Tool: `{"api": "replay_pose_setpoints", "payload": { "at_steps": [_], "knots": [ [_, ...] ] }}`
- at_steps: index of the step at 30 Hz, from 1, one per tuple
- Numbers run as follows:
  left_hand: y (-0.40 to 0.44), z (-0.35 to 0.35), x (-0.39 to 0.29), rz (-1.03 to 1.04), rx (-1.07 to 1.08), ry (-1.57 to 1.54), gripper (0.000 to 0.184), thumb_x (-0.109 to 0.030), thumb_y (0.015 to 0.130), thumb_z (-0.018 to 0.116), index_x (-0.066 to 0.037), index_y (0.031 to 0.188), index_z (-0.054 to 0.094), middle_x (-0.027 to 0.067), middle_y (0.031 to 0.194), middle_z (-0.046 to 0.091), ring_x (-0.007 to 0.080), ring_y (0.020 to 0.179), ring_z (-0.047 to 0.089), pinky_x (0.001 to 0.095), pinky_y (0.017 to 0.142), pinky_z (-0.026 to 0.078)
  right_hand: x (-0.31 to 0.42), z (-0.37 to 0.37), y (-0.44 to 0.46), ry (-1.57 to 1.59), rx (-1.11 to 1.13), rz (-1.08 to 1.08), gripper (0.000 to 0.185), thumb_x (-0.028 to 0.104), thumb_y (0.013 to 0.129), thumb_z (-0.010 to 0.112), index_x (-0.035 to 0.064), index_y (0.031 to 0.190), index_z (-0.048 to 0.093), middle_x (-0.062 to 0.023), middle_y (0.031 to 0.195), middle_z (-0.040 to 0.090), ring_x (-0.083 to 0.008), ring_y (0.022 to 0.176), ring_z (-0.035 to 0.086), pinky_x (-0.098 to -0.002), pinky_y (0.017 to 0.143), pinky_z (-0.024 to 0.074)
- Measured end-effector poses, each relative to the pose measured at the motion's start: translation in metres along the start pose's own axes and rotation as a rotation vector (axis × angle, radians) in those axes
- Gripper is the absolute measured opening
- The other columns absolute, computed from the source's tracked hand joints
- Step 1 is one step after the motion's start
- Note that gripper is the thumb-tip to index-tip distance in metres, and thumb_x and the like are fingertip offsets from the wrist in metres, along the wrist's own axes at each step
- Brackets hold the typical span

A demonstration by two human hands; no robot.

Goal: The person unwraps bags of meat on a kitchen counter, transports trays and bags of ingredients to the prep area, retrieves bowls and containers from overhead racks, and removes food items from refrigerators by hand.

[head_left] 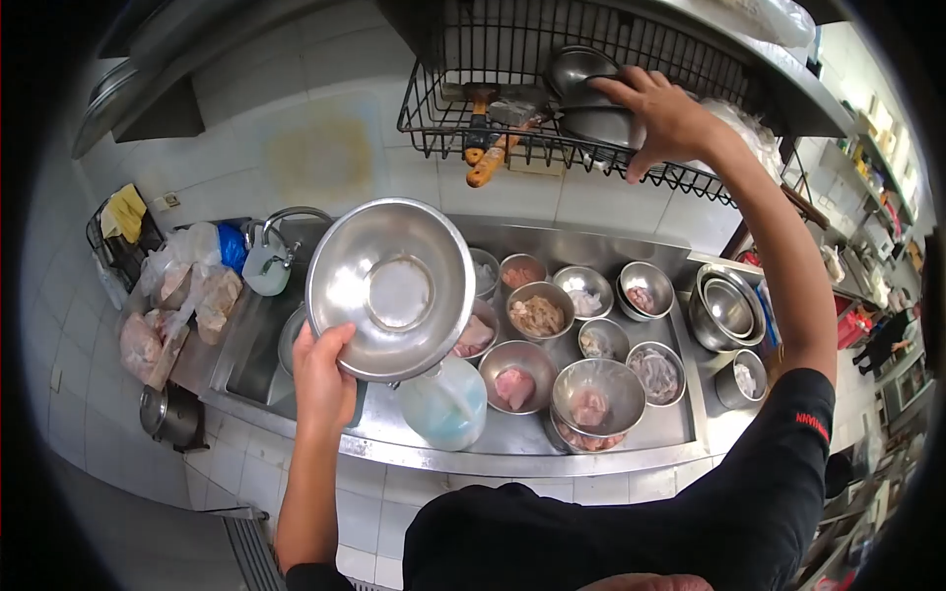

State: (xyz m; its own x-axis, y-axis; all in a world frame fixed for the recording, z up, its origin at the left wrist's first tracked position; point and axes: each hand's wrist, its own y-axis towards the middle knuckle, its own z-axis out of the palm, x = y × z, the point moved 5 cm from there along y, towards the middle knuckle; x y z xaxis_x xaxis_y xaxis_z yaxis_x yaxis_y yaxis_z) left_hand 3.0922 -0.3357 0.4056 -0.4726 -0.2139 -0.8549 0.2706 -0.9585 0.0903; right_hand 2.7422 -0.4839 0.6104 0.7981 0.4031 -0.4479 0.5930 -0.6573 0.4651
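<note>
"Since everything can be placed from the wire rack (pixel 432 116), where in it is the grey bowl (pixel 596 126)?"

"Around the rack's middle, near the front wires, with a second bowl (pixel 576 69) just behind it. Being round, it gives no long axis; its rim looks tilted."

"Which hand is nearer?"

"The right hand (pixel 670 120), at the rack's front edge. The grey bowl lies just left of its palm, under the outstretched fingers."

"Has it got hold?"

"Fingers spread and loosely bent, thumb hanging outside the front wires. Whether the fingertips touch the bowl, I cannot tell."

"And the left hand (pixel 320 384)?"

"Well below the rack and to its left, closed on the rim of a big bowl (pixel 399 295), thumb on the inside."

"What else is around the rack?"

"Handled tools (pixel 486 173) poke out at its left front; below it, bowls of meat (pixel 537 364) stand on the metal surface (pixel 394 448)."
</note>
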Motion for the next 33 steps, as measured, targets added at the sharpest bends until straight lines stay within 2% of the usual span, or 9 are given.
{"api": "replay_pose_setpoints", "payload": {
  "at_steps": [4, 5, 8, 17, 20, 23, 26, 30, 33],
  "knots": [
    [-0.011, -0.001, 0.008, -0.024, -0.010, -0.018, 0.034, 0.001, 0.079, 0.050, 0.005, 0.113, 0.048, 0.0135, 0.105, 0.057, 0.0186, 0.095, 0.057, 0.0296, 0.083, 0.046, -0.010, -0.006, 0.007, 0.374, 0.157, 0.178, 0.089, 0.049, 0.053, 0.078, 0.0131, 0.128, 0.047, -0.0219, 0.129, 0.040, -0.0372, 0.117, 0.041, -0.0457, 0.096, 0.0375],
    [-0.012, 0.000, 0.011, -0.023, -0.007, -0.021, 0.034, 0.001, 0.079, 0.051, 0.005, 0.113, 0.048, 0.0135, 0.105, 0.057, 0.0184, 0.095, 0.057, 0.0297, 0.083, 0.046, -0.017, -0.003, 0.018, 0.441, 0.248, 0.241, 0.096, 0.059, 0.055, 0.074, 0.0167, 0.134, 0.040, -0.0239, 0.139, 0.029, -0.0392, 0.128, 0.030, -0.0510, 0.105, 0.0238],
    [-0.014, 0.007, 0.017, -0.047, -0.003, -0.025, 0.034, 0.001, 0.079, 0.052, 0.004, 0.113, 0.048, 0.0129, 0.105, 0.057, 0.0182, 0.094, 0.057, 0.0296, 0.083, 0.046, 0.002, 0.007, 0.045, 0.097, 0.069, 0.211, 0.085, 0.054, 0.056, 0.075, 0.0127, 0.126, 0.050, -0.0180, 0.130, 0.040, -0.0361, 0.118, 0.040, -0.0501, 0.099, 0.0331],
    [-0.026, 0.019, 0.035, -0.101, 0.048, -0.065, 0.032, 0.001, 0.079, 0.054, 0.002, 0.111, 0.050, 0.0111, 0.102, 0.059, 0.0167, 0.091, 0.059, 0.0282, 0.079, 0.048, 0.036, 0.037, 0.084, -0.346, 0.442, 0.333, 0.092, 0.045, 0.046, 0.082, 0.0160, 0.127, 0.047, -0.0120, 0.130, 0.041, -0.0361, 0.123, 0.034, -0.0645, 0.092, 0.0265],
    [-0.028, 0.017, 0.039, -0.102, 0.047, -0.070, 0.030, 0.001, 0.079, 0.054, 0.002, 0.109, 0.051, 0.0114, 0.102, 0.059, 0.0169, 0.091, 0.059, 0.0282, 0.078, 0.049, 0.037, 0.038, 0.083, -0.293, 0.382, 0.278, 0.072, 0.043, 0.061, 0.074, 0.0148, 0.124, 0.052, -0.0141, 0.133, 0.039, -0.0367, 0.124, 0.032, -0.0665, 0.090, 0.0269],
    [-0.023, 0.016, 0.032, -0.091, 0.063, -0.025, 0.029, 0.001, 0.079, 0.054, 0.002, 0.108, 0.051, 0.0116, 0.102, 0.059, 0.0170, 0.091, 0.059, 0.0286, 0.078, 0.049, 0.051, -0.007, 0.059, 0.029, -0.111, 0.268, 0.063, 0.044, 0.064, 0.074, 0.0071, 0.112, 0.057, -0.0147, 0.108, 0.056, -0.0304, 0.101, 0.053, -0.0443, 0.083, 0.0420],
    [-0.015, 0.046, 0.016, -0.070, 0.140, -0.037, 0.030, 0.000, 0.079, 0.054, 0.003, 0.109, 0.051, 0.0115, 0.102, 0.059, 0.0173, 0.090, 0.059, 0.0293, 0.078, 0.048, 0.081, -0.041, -0.001, 0.632, -0.160, 0.216, 0.060, 0.052, 0.072, 0.067, -0.0019, 0.098, 0.061, -0.0101, 0.077, 0.059, -0.0177, 0.064, 0.056, -0.0308, 0.059, 0.0466],
    [0.010, 0.106, -0.009, 0.093, 0.270, -0.080, 0.031, -0.001, 0.081, 0.053, 0.004, 0.111, 0.050, 0.0115, 0.102, 0.059, 0.0178, 0.088, 0.060, 0.0294, 0.075, 0.049, 0.117, -0.040, -0.053, 1.211, 0.125, 0.392, 0.054, 0.039, 0.076, 0.067, 0.0014, 0.112, 0.055, -0.0049, 0.078, 0.059, -0.0095, 0.060, 0.054, -0.0220, 0.049, 0.0428],
    [0.027, 0.148, -0.017, 0.219, 0.340, -0.033, 0.027, -0.012, 0.085, 0.057, 0.003, 0.107, 0.051, 0.0110, 0.098, 0.059, 0.0146, 0.083, 0.059, 0.0276, 0.069, 0.049, 0.084, -0.014, -0.053, 1.316, -0.048, 0.527, 0.043, 0.015, 0.077, 0.060, 0.0030, 0.117, 0.052, -0.0048, 0.086, 0.061, -0.0106, 0.068, 0.055, -0.0245, 0.055, 0.0459]
  ]
}}
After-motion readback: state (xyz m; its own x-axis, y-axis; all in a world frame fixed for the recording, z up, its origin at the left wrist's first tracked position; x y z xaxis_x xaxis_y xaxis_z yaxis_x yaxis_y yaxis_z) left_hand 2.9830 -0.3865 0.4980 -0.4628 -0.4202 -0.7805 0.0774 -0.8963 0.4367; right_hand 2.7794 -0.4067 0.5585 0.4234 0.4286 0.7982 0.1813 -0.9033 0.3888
